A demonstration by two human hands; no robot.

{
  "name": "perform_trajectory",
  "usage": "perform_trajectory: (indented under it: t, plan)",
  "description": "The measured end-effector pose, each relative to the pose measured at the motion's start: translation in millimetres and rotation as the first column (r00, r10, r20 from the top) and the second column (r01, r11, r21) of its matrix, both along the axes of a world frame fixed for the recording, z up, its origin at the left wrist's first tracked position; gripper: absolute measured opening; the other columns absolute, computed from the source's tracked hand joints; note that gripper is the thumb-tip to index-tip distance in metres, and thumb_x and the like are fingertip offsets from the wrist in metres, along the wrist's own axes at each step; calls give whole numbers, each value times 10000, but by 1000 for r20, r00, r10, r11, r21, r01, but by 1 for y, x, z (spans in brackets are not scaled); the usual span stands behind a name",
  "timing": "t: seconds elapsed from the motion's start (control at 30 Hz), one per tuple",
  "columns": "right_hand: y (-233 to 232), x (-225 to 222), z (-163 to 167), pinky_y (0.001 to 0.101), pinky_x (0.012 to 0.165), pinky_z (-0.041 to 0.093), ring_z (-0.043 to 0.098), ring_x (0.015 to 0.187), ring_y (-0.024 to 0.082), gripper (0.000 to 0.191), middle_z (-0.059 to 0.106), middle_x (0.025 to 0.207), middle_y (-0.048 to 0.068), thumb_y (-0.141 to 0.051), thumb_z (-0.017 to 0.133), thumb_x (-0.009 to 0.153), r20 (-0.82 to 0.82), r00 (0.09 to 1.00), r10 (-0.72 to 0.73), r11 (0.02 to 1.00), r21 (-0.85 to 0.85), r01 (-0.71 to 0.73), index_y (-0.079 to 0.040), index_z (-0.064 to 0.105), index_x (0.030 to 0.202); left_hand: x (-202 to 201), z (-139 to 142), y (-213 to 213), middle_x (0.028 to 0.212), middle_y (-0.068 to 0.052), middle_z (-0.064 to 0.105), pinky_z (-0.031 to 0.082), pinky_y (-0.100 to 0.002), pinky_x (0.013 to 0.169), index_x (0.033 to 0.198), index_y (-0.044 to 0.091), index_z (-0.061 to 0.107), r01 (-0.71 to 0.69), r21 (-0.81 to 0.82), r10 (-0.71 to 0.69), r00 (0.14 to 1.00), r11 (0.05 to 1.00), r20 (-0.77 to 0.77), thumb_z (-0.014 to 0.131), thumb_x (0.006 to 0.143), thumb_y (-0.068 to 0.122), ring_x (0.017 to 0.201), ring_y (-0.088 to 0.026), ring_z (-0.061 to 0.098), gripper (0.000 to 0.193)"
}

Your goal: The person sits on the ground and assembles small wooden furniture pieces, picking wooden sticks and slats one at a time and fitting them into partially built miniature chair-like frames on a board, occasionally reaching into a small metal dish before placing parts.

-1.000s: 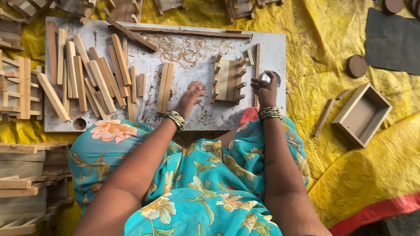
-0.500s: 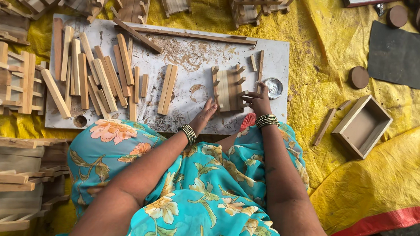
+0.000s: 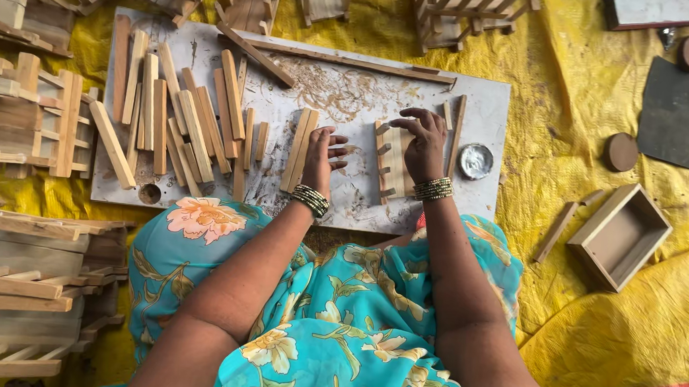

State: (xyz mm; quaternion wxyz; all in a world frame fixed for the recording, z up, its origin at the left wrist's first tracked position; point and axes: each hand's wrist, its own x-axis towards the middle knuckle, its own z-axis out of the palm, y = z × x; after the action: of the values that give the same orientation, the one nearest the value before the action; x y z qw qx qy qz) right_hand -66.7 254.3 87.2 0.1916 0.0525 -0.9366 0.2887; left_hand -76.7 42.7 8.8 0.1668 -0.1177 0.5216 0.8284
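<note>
— What carries all this?

— A pale, scuffed board (image 3: 343,209) across my lap, over a yellow sheet (image 3: 574,96) spread on the floor.

— And on the board?

— A heap of wooden slats (image 3: 174,119) fanned out to my left, a pair of slats (image 3: 299,149) side by side under my left hand (image 3: 320,154), and a small slatted frame (image 3: 390,160) beneath my right hand (image 3: 425,143). Sawdust (image 3: 343,90) sits near the far edge, beside a long thin strip (image 3: 353,60). A little round metal dish (image 3: 475,161) rests just right of the frame.
</note>
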Motion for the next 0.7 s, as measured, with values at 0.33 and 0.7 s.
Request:
perform_trajectory:
  t: [0.33,0.7]
  plan:
    - [0,8,-6,586,1210,149,542,1270,252,544,685,1234,-45,141,476,783,133,989,-62,994,93,50,-237,784,1025,3,-2,7,1065,-83,674,562,-298,682,1300,101,501,19,59,-21,999,998,34,421,1068,421,850,-138,667,403]
    - [-2,13,-8,628,1227,106,536,1287,250,552,667,1260,-44,133,513,808,144,986,-82,983,175,56,-250,774,1108,6,-3,9,1022,-84,658,551,-285,642,1306,93,482,49,89,-54,997,995,47,425,1075,439,785,-128,652,420]
